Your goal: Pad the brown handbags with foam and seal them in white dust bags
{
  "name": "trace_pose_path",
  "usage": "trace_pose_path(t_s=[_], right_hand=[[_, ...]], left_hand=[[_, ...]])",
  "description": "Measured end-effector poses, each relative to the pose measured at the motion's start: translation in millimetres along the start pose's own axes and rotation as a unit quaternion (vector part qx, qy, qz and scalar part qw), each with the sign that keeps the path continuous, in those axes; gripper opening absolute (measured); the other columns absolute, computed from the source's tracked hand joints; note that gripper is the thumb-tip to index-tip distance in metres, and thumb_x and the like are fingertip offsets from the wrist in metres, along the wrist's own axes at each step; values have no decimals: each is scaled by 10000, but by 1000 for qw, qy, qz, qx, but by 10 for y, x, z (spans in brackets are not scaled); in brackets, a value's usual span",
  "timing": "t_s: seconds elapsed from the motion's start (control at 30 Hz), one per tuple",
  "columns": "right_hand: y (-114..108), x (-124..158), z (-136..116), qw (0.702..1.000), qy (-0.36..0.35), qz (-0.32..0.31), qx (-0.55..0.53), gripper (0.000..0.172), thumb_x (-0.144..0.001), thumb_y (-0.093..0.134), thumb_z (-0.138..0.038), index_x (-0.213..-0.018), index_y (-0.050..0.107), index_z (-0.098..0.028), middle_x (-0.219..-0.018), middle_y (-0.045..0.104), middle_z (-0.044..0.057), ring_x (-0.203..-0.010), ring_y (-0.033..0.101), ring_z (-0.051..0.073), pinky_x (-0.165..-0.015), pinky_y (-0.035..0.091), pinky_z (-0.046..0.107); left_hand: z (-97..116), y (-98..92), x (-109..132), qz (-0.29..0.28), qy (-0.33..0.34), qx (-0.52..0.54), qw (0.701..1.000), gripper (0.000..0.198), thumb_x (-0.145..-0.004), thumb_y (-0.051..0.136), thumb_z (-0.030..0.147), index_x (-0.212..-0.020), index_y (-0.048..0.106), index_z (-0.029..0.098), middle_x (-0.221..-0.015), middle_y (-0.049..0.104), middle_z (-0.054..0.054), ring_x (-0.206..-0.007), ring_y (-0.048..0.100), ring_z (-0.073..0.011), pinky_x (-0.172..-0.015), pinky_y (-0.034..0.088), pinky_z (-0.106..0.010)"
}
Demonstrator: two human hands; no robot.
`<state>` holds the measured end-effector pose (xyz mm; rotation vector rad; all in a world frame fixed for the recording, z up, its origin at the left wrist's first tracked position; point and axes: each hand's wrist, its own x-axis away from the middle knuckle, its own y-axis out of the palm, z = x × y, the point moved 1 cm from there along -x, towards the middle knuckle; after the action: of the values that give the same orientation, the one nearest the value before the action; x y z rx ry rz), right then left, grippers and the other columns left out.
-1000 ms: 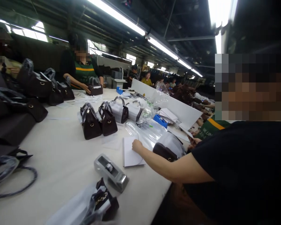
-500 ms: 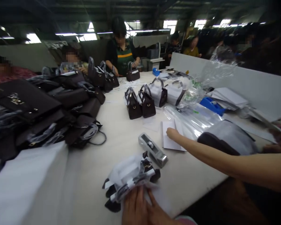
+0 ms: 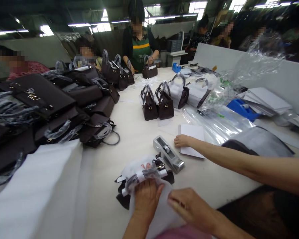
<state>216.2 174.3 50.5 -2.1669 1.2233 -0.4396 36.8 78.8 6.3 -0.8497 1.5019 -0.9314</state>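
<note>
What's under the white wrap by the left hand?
A dark bag; its ends and some gold metal show. The white wrap and left hand hide its middle.

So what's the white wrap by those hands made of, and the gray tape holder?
White wrap: probably foam or plastic film; it looks cloudy and drapes softly.
Gray tape holder: likely hard plastic, with a stiff, molded-looking body; its shiny end could be metal.
</note>
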Motion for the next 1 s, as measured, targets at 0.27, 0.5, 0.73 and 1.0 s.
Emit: trace_pose_path(t_s=[0.27, 0.5, 0.73, 1.0], right_hand=[[726, 599, 567, 997, 50, -46, 45, 214, -844, 379, -143, -937, 571, -162, -838, 626, 49, -777, 598, 168, -692, 466, 273], [1187, 873, 784, 951, -177, -103, 233, 771, -609, 451, -15, -1357, 329, -155, -1421, 273, 169, -1328, 199, 303, -1027, 266, 550], [1507, 734, 782, 909, -311, -51, 272, 379, -844, 400, -58, -1199, 497, -149, -1205, 551, 109, -1184, 446, 245, -977, 374, 509], [1055, 308, -90, 924, -326, 10, 198, 193, -862, 398, -74, -921, 566, -148, -1103, 604, 93, -1167, 463, 222, -1023, 302, 516]], left_hand=[[-294, 184, -368, -32, 37, -18, 999, 574, -855, 442, 461, -1192, 455, -3, -1174, 531, -237, -1119, 475, -349, -957, 335, -503], [-619, 448, -790, -102, 18, 12, 995, 641, -896, 331, 440, -1343, 233, -10, -1257, 461, -223, -1162, 420, -317, -993, 301, -454], [-901, 742, -1086, -122, 22, 35, 992, 592, -907, 295, 434, -1329, 258, 19, -1141, 533, -183, -1012, 506, -286, -873, 389, -409], [-891, 934, -1023, -156, 37, 68, 985, 529, -908, 308, 413, -1266, 355, 25, -1044, 594, -173, -924, 564, -274, -778, 441, -395]])
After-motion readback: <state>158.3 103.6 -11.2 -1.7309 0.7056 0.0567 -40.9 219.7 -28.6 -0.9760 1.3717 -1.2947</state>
